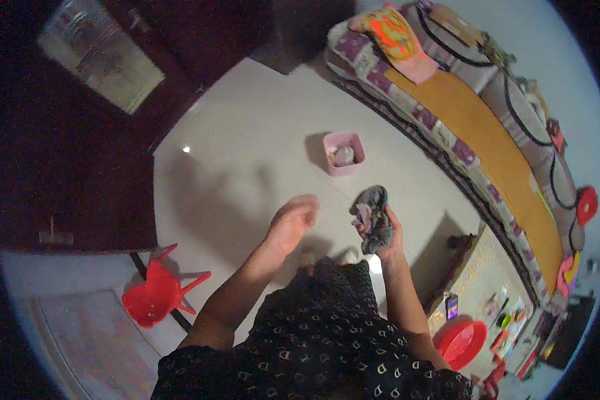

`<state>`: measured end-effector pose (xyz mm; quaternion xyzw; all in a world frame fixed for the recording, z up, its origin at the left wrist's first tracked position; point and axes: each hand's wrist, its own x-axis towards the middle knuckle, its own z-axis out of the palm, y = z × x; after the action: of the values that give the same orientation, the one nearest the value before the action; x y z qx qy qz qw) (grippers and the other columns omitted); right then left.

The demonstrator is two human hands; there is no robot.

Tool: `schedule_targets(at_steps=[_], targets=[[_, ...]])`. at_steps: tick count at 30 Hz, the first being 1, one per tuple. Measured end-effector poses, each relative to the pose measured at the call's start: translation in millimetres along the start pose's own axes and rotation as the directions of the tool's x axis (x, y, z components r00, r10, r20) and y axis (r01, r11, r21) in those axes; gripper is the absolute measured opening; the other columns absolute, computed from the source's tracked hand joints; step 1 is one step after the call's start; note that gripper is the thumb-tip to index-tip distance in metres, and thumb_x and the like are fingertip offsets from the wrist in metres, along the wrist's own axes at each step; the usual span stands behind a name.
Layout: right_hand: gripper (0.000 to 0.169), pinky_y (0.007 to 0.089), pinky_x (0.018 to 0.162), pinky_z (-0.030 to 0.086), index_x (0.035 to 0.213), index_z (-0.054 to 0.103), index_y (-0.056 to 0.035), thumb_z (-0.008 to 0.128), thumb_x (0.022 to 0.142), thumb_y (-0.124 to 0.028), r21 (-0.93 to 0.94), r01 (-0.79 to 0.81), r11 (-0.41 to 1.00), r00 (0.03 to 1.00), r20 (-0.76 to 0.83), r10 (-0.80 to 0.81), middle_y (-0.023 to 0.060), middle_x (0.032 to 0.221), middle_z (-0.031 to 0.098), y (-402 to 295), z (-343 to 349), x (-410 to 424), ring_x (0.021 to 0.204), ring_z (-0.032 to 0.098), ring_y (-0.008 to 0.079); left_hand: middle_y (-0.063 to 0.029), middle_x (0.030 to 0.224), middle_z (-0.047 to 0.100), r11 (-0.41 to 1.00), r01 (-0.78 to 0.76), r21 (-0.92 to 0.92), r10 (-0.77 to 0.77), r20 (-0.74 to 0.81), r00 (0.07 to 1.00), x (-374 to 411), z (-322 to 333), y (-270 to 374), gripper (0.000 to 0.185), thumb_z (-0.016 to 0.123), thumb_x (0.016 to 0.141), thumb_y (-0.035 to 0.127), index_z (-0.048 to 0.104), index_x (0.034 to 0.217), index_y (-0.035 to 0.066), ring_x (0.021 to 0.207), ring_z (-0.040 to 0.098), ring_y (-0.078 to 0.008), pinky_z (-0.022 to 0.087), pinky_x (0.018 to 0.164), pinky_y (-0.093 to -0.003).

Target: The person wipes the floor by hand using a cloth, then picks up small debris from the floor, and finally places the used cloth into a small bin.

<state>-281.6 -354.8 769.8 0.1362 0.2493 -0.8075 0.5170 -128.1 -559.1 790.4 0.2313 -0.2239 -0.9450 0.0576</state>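
Observation:
In my right hand (393, 238) is a crumpled dark grey cloth (376, 210), with a paler pinkish piece on its left side. The fingers wrap around its right edge and underside. My left hand (295, 220) is apart from the cloth, to its left over the floor. Motion blurs its bent fingers, and nothing shows in them. Beyond both hands, a square pink bin (341, 167) stands on the pale floor with whitish crumpled contents (344, 156) inside.
A long sofa (460, 115) curves along the right, bearing a bright orange-and-yellow cloth (390, 37). At lower right, a table (467, 277) holds a red basin (464, 345), a phone (451, 307) and small items. A red plastic chair (152, 295) is at left, near a dark cabinet (80, 175).

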Motion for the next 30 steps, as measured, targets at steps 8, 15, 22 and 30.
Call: schedule_targets(at_steps=[8,15,22,30], targets=[[0.05,0.0399,0.077,0.05,0.127,0.045,-0.0015,0.046,0.091,-0.037,0.142,-0.025,0.989,0.996,0.091,0.013,0.0206,0.115,0.057,-57,-13,92,0.091,0.059,0.0335,-0.0076,0.116,0.053,0.906,0.045,0.421,-0.003,-0.099,0.995,146,20,-18,0.045,0.063,0.081,0.015,0.048,0.123,0.005,0.104,0.052,-0.0179,0.042,0.088,-0.0328],[0.053,0.0442,0.085,0.049,0.126,0.047,-0.0008,0.043,0.092,-0.041,0.213,0.036,0.976,0.997,-0.07,-0.022,0.0217,0.115,0.057,-117,-56,238,0.095,0.059,0.0349,-0.0097,0.124,0.049,0.788,0.06,0.613,0.072,-0.189,0.979,285,10,-1,0.051,0.064,0.081,0.017,0.045,0.126,0.002,0.109,0.049,-0.0188,0.041,0.09,-0.0334],[0.047,0.042,0.089,0.046,0.126,0.045,-0.003,0.043,0.093,-0.036,0.26,0.041,0.965,0.951,-0.308,0.043,0.0163,0.115,0.057,-130,-151,385,0.102,0.057,0.0306,-0.0129,0.124,0.048,0.745,0.39,0.541,-0.113,-0.474,0.873,406,-60,-46,0.061,0.068,0.078,0.026,0.043,0.13,0.007,0.108,0.049,-0.0204,0.043,0.087,-0.0328],[0.041,0.0349,0.086,0.046,0.127,0.047,-0.0054,0.051,0.091,-0.026,-0.071,0.239,0.968,0.848,-0.47,-0.244,0.0095,0.116,0.056,-106,-219,502,0.1,0.056,0.022,-0.0147,0.117,0.053,0.407,0.076,0.91,0.22,-0.178,0.959,547,-214,-94,0.049,0.066,0.082,0.033,0.052,0.119,0.003,0.103,0.053,-0.0222,0.044,0.086,-0.0358]])
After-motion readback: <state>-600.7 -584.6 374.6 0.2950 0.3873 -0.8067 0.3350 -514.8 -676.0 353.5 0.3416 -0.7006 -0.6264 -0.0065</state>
